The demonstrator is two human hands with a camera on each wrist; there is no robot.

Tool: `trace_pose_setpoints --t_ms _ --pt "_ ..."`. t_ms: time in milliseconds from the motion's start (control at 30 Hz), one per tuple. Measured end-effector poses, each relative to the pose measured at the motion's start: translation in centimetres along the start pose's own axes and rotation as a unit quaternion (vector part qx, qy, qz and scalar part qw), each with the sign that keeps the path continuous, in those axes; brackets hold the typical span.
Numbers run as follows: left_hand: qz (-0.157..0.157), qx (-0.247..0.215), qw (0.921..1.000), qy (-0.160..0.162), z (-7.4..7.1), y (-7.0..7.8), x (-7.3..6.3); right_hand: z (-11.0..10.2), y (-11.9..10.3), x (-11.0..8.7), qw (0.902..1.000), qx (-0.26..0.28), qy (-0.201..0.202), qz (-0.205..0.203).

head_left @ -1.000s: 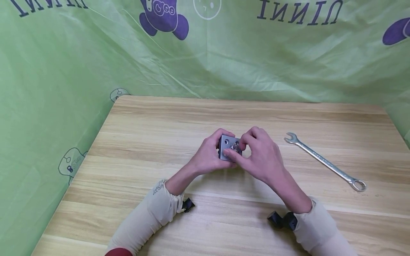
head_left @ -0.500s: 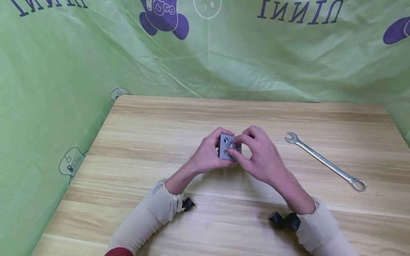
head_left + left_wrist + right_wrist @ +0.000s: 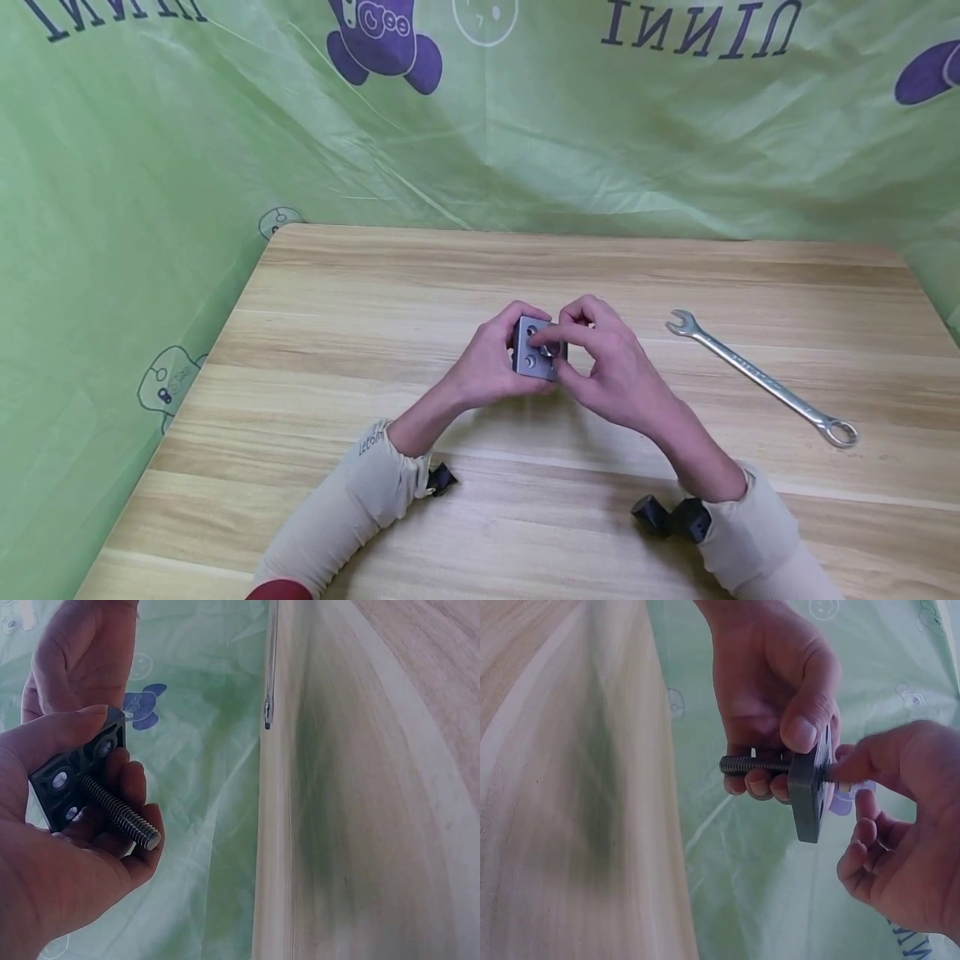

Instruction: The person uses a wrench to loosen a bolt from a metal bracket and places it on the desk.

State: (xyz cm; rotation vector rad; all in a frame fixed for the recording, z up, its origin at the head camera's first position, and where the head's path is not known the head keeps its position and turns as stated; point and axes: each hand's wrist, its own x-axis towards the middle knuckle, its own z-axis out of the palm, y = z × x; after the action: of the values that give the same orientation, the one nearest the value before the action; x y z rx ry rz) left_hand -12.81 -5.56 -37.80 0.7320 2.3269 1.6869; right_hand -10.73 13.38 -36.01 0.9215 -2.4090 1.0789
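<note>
Left hand [image 3: 491, 360]: grip clasping square, drilled plate [image 3: 522, 351], centre.
Right hand [image 3: 618, 364]: grip curled round end of threaded bolt [image 3: 121, 811].
Wrench [image 3: 757, 377]: shiny metal, frame's right.
Desk [image 3: 375, 292]: pale, wood-grained.

A loose, wrinkled beige cloth sleeve [image 3: 341, 504] is worn on the left arm [image 3: 420, 427], printed near the wrist with small dark lettering [image 3: 370, 439] and bordered at its upper end by dark red fabric [image 3: 281, 591]. The right arm [image 3: 690, 454] is covered by a similar beige cloth sleeve [image 3: 761, 533]. At the left wrist a small, angular black device [image 3: 441, 480] is carried; at the right, a black two-part device [image 3: 690, 520], partly rounded and partly blocky, is seen
</note>
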Motion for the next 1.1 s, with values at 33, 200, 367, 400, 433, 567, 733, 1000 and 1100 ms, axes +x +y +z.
trace_pose_setpoints --t_ms 33,200,367,400,433,567,733,1000,1100 --pt "-0.001 -0.001 1.0000 0.000 0.0 0.0 0.0 -0.1 -0.1 0.0 1.0000 -0.003 -0.001 0.007" --pt "-0.009 -0.004 1.0000 0.000 0.0 0.0 -0.1 0.0 -0.3 -0.1 0.9960 -0.057 0.006 0.069" --pt "-0.015 0.002 0.9999 0.001 0.0 0.2 -0.1 0.5 -0.6 -0.2 0.9847 -0.112 0.003 0.134" --pt "-0.015 0.003 0.9999 0.001 0.0 0.2 -0.1 0.6 -0.6 -0.2 0.9829 -0.120 0.002 0.140" --pt "-0.014 0.004 0.9999 0.001 0.0 0.2 -0.1 0.7 -0.6 -0.2 0.9816 -0.126 0.001 0.143" --pt "-0.009 0.009 0.9999 0.001 0.1 0.2 -0.1 1.2 -0.6 -0.3 0.9806 -0.140 0.014 0.136" --pt "-0.011 0.009 0.9999 0.001 0.2 0.2 -0.2 1.4 -0.6 -0.3 0.9837 -0.135 0.028 0.115" --pt "-0.012 0.014 0.9998 0.002 0.2 0.2 -0.1 1.3 -0.5 -0.3 0.9881 -0.112 0.039 0.099" --pt "-0.014 0.013 0.9998 0.000 0.1 0.3 -0.1 1.1 -0.5 -0.3 0.9893 -0.104 0.036 0.095"
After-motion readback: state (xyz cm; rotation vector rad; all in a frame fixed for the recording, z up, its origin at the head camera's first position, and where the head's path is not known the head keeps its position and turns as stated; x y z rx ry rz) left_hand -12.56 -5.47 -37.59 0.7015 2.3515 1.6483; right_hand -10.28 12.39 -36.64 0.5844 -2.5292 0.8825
